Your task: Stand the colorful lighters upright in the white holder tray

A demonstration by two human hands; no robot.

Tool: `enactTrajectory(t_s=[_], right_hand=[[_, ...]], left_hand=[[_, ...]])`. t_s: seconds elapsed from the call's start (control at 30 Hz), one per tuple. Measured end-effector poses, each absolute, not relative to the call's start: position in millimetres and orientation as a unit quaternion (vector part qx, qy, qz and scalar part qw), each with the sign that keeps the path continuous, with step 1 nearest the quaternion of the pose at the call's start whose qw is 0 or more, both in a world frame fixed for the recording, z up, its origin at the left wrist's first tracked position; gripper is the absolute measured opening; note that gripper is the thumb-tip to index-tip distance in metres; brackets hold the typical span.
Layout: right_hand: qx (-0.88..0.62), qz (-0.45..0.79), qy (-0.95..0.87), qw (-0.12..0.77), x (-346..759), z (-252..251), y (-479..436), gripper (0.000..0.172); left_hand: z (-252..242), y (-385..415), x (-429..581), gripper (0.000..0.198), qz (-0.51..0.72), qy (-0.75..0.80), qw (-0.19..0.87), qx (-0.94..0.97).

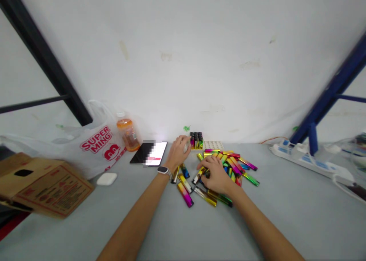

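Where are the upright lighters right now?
In the head view, the upright lighters stand near centre by the wall, just right of the left hand.

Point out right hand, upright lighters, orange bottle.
Right hand (216,174): head view, back of the hand.
Upright lighters (196,141): head view, front of the cluster.
Orange bottle (128,133): head view, middle of its body.

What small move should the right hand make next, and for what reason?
I would probably have the right hand lift one of the loose lighters: it rests among them, the left hand is beside the upright lighters, and the pale gridded tray there shows bare space.
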State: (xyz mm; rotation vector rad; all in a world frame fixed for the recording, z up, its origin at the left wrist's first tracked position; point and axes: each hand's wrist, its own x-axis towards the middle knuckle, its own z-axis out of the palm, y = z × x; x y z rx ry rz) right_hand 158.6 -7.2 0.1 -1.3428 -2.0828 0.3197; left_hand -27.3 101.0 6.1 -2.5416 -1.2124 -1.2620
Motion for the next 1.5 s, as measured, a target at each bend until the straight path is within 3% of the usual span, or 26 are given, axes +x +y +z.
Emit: enactTrajectory(t_s=[0.17, 0.43, 0.7, 1.0, 1.2, 1.5], right_hand=[[-0.517, 0.074, -0.809, 0.269, 149.6, -1.9, -18.6, 0.025], [-0.543, 0.001, -0.802, 0.247, 139.9, -8.7, 0.5, 0.027], [-0.545, -0.006, -0.810, 0.218, 137.4, -7.8, 22.1, 0.030], [-0.483, 0.027, -0.867, 0.118, 155.0, 21.4, 36.8, 0.026], [-0.459, 0.044, -0.884, 0.070, 147.1, 32.0, 57.0, 0.019], [-0.417, 0.060, -0.895, 0.144, 154.3, 23.4, 61.0, 0.023]], left_hand=[[-1.0, 60.4, -27.2, 0.019, -0.465, -0.412, -0.052, -0.782], [-9.7, 4.3, -12.6, 0.024, -0.381, -0.443, -0.097, -0.805], [-17.0, 30.9, 1.8, 0.027, -0.370, -0.484, -0.074, -0.789], [-10.6, 44.8, -9.1, 0.037, -0.499, -0.457, -0.143, -0.722], [-7.9, 37.6, -21.3, 0.038, -0.519, -0.432, -0.171, -0.717], [-8.5, 39.6, -23.4, 0.037, -0.560, -0.433, -0.184, -0.682]])
